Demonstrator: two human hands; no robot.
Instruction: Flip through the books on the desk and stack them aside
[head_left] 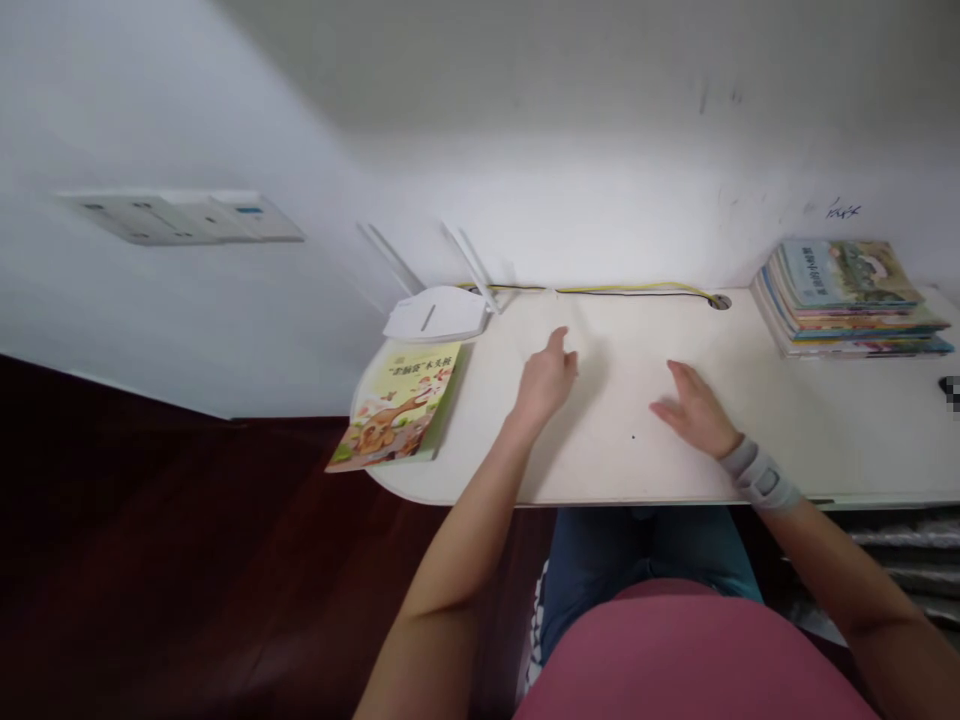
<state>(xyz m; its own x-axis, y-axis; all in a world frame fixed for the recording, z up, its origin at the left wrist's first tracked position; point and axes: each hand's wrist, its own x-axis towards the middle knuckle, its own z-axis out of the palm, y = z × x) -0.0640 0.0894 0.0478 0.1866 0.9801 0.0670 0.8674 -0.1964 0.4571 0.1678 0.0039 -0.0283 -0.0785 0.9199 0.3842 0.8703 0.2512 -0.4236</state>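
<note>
My left hand (546,382) hovers over the white desk (600,470), with the forefinger stretched out and the thumb apart from it; nothing shows in its grasp. To its left lies a yellow picture book (405,410), its lower corner jutting past the rounded desk end. My right hand (697,412), wearing a grey wrist strap, is also above the desktop, thumb and fingers spread around nothing. A stack of books (851,300) stands to the right of it, against the wall. Neither hand touches a book.
A white router (436,314) with raised antennas sits behind the picture book. Yellow and black cables (622,289) run along the wall to a round desk hole (720,302). Wall sockets (187,218) are at left. A dark object (949,390) lies at the right edge.
</note>
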